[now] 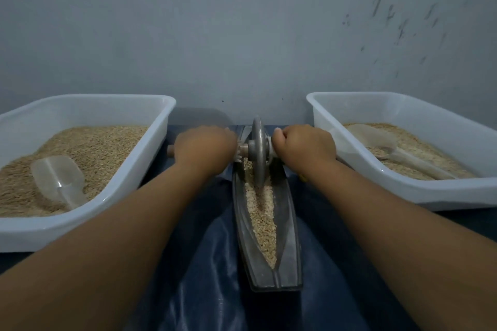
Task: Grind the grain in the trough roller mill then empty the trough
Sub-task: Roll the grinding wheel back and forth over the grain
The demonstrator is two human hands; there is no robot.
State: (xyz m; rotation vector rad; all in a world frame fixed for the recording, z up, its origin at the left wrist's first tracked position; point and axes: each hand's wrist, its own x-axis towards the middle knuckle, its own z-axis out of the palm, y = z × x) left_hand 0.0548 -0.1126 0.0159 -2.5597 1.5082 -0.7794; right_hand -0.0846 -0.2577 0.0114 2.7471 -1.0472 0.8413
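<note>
**Head view: both my hands on the roller axle**

Head camera looks down at the boat-shaped metal trough (289, 255) on blue sheeting (215, 263). My left hand (205, 146) and right hand (304, 144) each curl around the wooden axle (170, 150) either side of the grinding wheel (258, 150), which stands upright in the trough's far end. Crushed grain (265, 220) lies along the groove. White tubs (150, 169) (403, 191) of grain flank me, a clear scoop (57, 179) in the left one.

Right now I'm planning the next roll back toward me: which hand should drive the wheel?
Neither alone: left hand and right hand each grip the axle beside the wheel, mirrored over the trough.
</note>
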